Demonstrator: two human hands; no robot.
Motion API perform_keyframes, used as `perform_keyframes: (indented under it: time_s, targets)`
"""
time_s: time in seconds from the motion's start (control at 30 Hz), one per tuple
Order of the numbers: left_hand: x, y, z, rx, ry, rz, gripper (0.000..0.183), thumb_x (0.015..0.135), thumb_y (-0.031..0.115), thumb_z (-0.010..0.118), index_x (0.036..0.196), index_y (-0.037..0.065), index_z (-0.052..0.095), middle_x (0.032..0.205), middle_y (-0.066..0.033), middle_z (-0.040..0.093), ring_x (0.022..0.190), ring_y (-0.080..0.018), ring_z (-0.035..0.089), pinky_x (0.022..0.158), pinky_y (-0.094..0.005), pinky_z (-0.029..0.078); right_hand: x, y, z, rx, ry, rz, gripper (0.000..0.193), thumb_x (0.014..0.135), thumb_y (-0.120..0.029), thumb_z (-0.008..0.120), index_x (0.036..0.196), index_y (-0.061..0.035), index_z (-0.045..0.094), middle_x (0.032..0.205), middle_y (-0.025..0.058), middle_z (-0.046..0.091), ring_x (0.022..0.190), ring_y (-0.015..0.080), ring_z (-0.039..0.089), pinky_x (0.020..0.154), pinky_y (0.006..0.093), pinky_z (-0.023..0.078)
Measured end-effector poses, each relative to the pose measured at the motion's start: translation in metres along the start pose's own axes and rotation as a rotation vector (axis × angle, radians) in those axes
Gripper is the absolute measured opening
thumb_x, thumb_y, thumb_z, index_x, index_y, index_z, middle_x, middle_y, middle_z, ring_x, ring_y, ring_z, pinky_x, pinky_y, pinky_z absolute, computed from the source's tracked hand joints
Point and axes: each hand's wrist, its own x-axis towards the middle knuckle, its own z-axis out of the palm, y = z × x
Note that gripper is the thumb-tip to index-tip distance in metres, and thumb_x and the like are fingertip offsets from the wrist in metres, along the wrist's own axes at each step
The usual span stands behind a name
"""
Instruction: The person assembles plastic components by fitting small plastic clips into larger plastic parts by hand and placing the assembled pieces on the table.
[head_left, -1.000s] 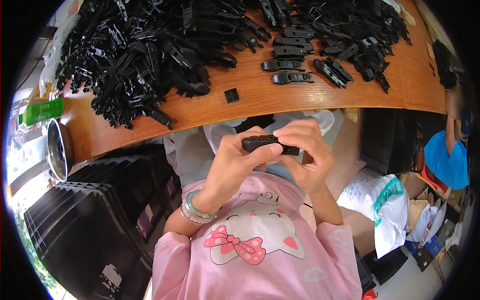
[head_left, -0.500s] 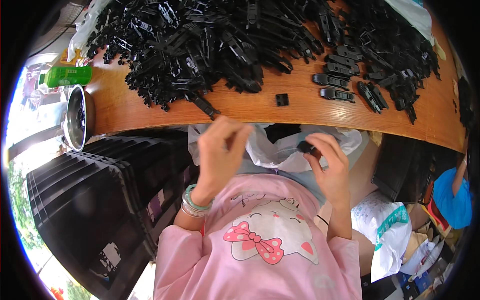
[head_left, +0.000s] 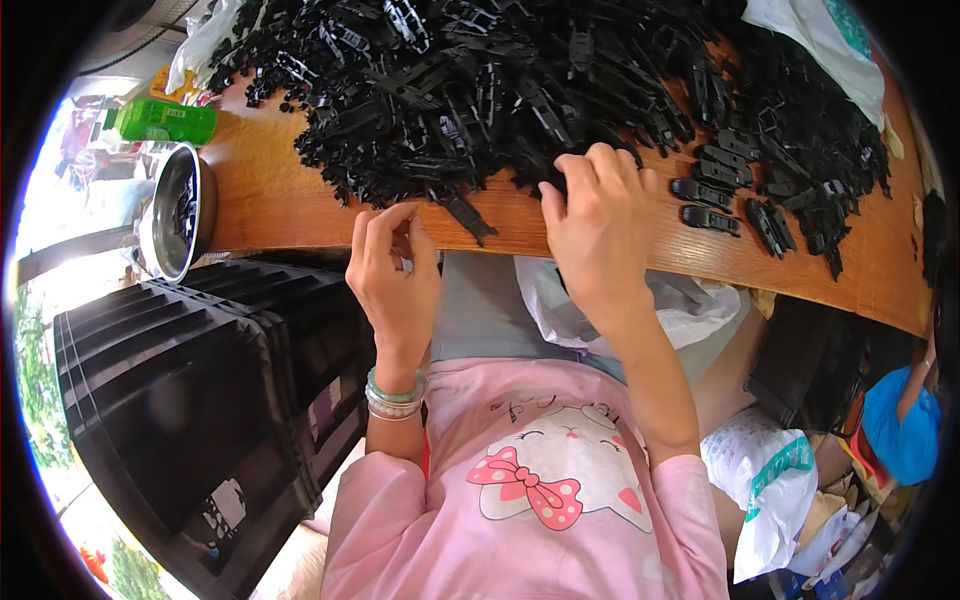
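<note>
My left hand (head_left: 393,275) is at the table's front edge, left of the middle, with its fingers curled together; whatever they may hold is hidden. Close to it, a long black plastic part (head_left: 464,216) lies at the front of a big heap of black plastic parts (head_left: 450,110). My right hand (head_left: 600,225) reaches over the edge of the wooden table (head_left: 270,205), back up and fingers apart, its fingertips at the heap's near side. Nothing shows between its thumb and forefinger. The tabletop right under this hand is hidden.
Several black parts (head_left: 711,220) lie in a row on the right, beside a smaller heap (head_left: 825,215). A metal bowl (head_left: 205,215) and a green bottle (head_left: 165,121) stand at the left. Below are black crates (head_left: 170,400) and a white plastic bag (head_left: 680,322) at my lap.
My right hand has moved up from the lap to the heap; the small black piece it held no longer shows. My left hand has shifted left and slightly down. The view has shifted somewhat.
</note>
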Motion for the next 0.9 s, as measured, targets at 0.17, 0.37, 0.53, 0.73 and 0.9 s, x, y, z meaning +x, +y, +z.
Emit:
perform_keyframes:
  time_s: [0.17,0.37,0.53,0.73,0.9]
  targets:
    - [-0.009,0.001,-0.002,-0.13,-0.108,-0.033,0.012,0.078,-0.007,0.064,0.086,0.001,0.062,0.075,-0.006,0.056,0.054,-0.0125,0.053,0.049,-0.0244,0.041,-0.004,0.005,-0.009,0.259,-0.03,0.111,0.019,0.07,-0.006,0.073,0.085,-0.0032,0.061,0.081,0.0048,0.053,0.076,0.0193,0.051,0.068,0.0335,0.039]
    - [-0.002,0.014,0.039,-0.11,-0.216,0.288,0.01,0.078,0.002,0.067,0.087,0.002,0.061,0.079,-0.007,0.054,0.063,-0.0216,0.058,0.049,-0.0314,0.044,-0.001,0.017,-0.034,0.826,0.05,0.398,0.018,0.073,-0.002,0.075,0.083,-0.0015,0.06,0.084,0.001,0.06,0.065,0.0072,0.049,0.057,0.0218,0.04]
    - [0.005,0.035,0.055,0.134,-0.257,0.266,0.014,0.078,0.009,0.07,0.087,0.003,0.062,0.081,-0.007,0.056,0.064,-0.026,0.059,0.054,-0.0351,0.045,-0.021,0.031,-0.055,1.005,0.242,0.486,0.029,0.073,0.004,0.075,0.095,-0.0018,0.057,0.087,0.0007,0.058,0.07,0.0068,0.053,0.061,0.02,0.044]
    - [0.005,0.041,0.049,0.128,-0.404,0.216,0.015,0.079,0.013,0.07,0.084,0.003,0.06,0.081,-0.0073,0.056,0.063,-0.0269,0.059,0.055,-0.0376,0.044,-0.072,0.067,-0.059,0.727,0.136,0.451,0.03,0.072,0.005,0.075,0.095,-0.0015,0.058,0.093,0.0049,0.06,0.079,0.0122,0.06,0.069,0.0235,0.048]
    - [0.003,0.059,0.049,-0.34,-0.514,0.047,0.018,0.074,0.005,0.072,0.088,0.003,0.061,0.076,-0.0088,0.058,0.055,-0.0224,0.057,0.048,-0.0311,0.045,-0.076,0.075,-0.068,0.45,-0.013,0.307,0.031,0.07,0.006,0.074,0.098,0.0008,0.063,0.092,0.0094,0.061,0.077,0.0199,0.062,0.068,0.0288,0.05]
